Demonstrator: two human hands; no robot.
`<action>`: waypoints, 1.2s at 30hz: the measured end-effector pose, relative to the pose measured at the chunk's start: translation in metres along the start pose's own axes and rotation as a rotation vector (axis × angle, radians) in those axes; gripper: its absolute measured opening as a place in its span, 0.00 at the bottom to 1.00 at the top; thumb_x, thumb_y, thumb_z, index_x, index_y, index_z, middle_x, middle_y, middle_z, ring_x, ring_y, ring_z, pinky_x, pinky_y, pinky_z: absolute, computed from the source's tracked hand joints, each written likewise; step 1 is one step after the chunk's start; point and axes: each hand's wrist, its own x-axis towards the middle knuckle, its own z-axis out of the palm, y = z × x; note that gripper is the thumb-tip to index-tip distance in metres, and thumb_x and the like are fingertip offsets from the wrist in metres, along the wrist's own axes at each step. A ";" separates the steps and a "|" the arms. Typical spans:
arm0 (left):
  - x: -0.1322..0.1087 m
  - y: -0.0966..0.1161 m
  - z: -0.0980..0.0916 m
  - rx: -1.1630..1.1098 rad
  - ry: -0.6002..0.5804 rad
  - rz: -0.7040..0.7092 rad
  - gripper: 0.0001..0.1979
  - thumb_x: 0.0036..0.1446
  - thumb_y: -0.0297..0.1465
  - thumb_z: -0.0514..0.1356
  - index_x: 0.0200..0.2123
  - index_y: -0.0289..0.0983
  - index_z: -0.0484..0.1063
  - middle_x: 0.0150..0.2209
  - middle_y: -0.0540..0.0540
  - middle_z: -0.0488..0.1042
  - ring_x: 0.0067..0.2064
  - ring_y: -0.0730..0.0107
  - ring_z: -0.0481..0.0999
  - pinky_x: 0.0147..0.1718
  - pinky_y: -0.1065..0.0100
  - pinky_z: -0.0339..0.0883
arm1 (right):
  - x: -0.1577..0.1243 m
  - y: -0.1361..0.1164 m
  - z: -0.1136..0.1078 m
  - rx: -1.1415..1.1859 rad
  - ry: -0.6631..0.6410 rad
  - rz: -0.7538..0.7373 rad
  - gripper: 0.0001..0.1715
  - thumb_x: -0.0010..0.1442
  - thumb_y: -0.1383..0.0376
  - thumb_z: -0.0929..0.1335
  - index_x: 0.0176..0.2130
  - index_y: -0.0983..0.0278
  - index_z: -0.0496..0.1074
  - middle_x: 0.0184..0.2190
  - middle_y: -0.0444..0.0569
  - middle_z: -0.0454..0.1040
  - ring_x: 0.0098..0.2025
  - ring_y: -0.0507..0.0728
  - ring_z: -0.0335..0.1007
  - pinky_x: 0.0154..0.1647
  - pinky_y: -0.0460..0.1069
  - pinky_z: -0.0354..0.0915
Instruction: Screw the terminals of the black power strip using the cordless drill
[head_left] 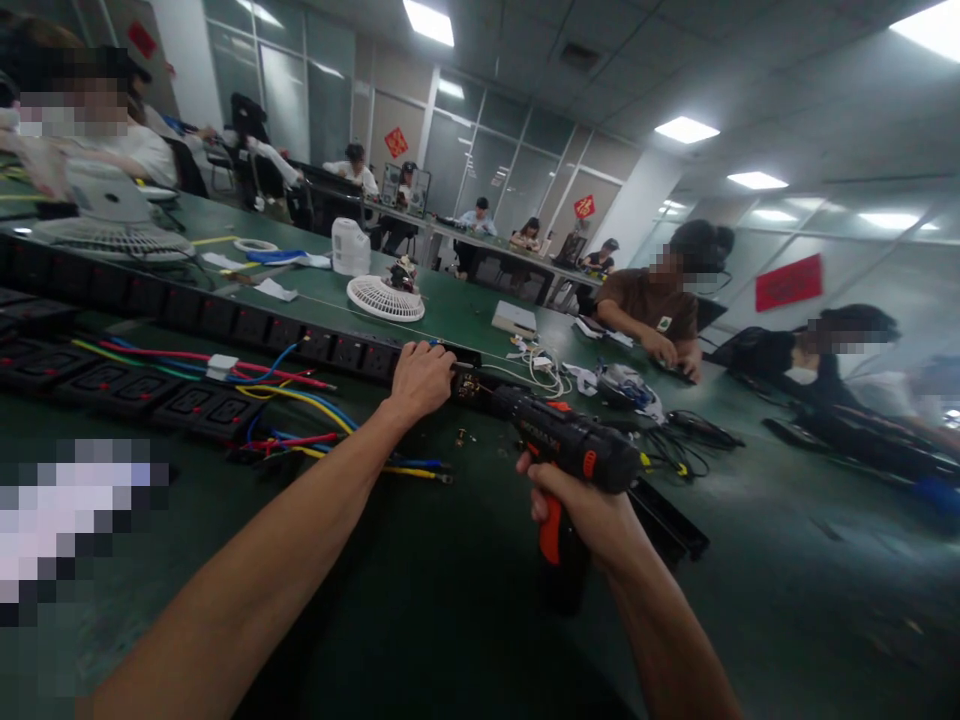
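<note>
My right hand [577, 500] grips a black and orange cordless drill [562, 440] by its handle. The drill lies nearly level, its bit pointing left at the end of a long black power strip [300, 338]. My left hand [424, 380] is closed over that strip near its right end, with the fingertips hidden on the far side. Small brass-coloured parts [469, 384] show in the strip's end by the bit. Whether the bit touches them I cannot tell. A few tiny metal pieces [463, 436] lie on the green table just below.
Red, blue and yellow wires [330, 405] and more black socket strips [150, 385] lie at left. Beyond are a white fan grille [386, 297], a white jug [350, 247] and tangled cables [551, 370]. A black channel piece [667, 520] lies right of the drill. Several people sit around.
</note>
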 end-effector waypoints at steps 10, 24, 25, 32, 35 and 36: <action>-0.001 0.000 0.004 -0.101 0.010 -0.022 0.13 0.68 0.32 0.53 0.47 0.39 0.76 0.49 0.36 0.77 0.55 0.46 0.67 0.56 0.48 0.54 | 0.017 -0.006 0.016 -0.064 -0.013 0.055 0.10 0.52 0.59 0.70 0.33 0.63 0.75 0.16 0.44 0.70 0.20 0.54 0.67 0.24 0.50 0.64; -0.002 -0.001 0.002 -0.043 0.007 -0.005 0.11 0.68 0.32 0.54 0.46 0.40 0.76 0.48 0.38 0.77 0.54 0.48 0.68 0.54 0.49 0.57 | 0.022 -0.006 0.024 -0.116 0.021 0.033 0.10 0.53 0.59 0.70 0.32 0.63 0.76 0.15 0.44 0.70 0.20 0.54 0.66 0.26 0.51 0.65; -0.002 -0.001 0.003 -0.050 0.006 -0.004 0.12 0.68 0.32 0.54 0.46 0.39 0.76 0.48 0.37 0.77 0.54 0.48 0.68 0.55 0.49 0.56 | 0.022 -0.007 0.024 -0.113 0.020 0.039 0.10 0.53 0.59 0.70 0.32 0.63 0.76 0.15 0.44 0.70 0.20 0.54 0.66 0.25 0.51 0.65; -0.002 -0.004 0.002 -0.092 -0.020 0.000 0.13 0.68 0.32 0.52 0.48 0.40 0.76 0.49 0.36 0.76 0.55 0.46 0.67 0.55 0.47 0.55 | 0.022 -0.011 0.025 -0.076 0.007 0.080 0.10 0.51 0.58 0.70 0.30 0.63 0.75 0.14 0.43 0.68 0.19 0.54 0.65 0.24 0.51 0.64; -0.001 -0.005 0.001 -0.056 -0.024 0.019 0.12 0.68 0.31 0.53 0.47 0.39 0.75 0.49 0.37 0.76 0.54 0.47 0.68 0.55 0.48 0.56 | 0.022 -0.011 0.025 -0.075 0.002 0.081 0.10 0.51 0.58 0.70 0.30 0.63 0.75 0.14 0.44 0.69 0.19 0.54 0.65 0.24 0.51 0.63; -0.001 -0.005 0.001 -0.050 -0.024 0.025 0.12 0.68 0.31 0.53 0.47 0.39 0.75 0.49 0.37 0.76 0.54 0.47 0.68 0.55 0.48 0.57 | 0.022 -0.011 0.025 -0.075 0.002 0.081 0.10 0.51 0.58 0.70 0.30 0.63 0.75 0.15 0.44 0.69 0.19 0.54 0.65 0.24 0.51 0.63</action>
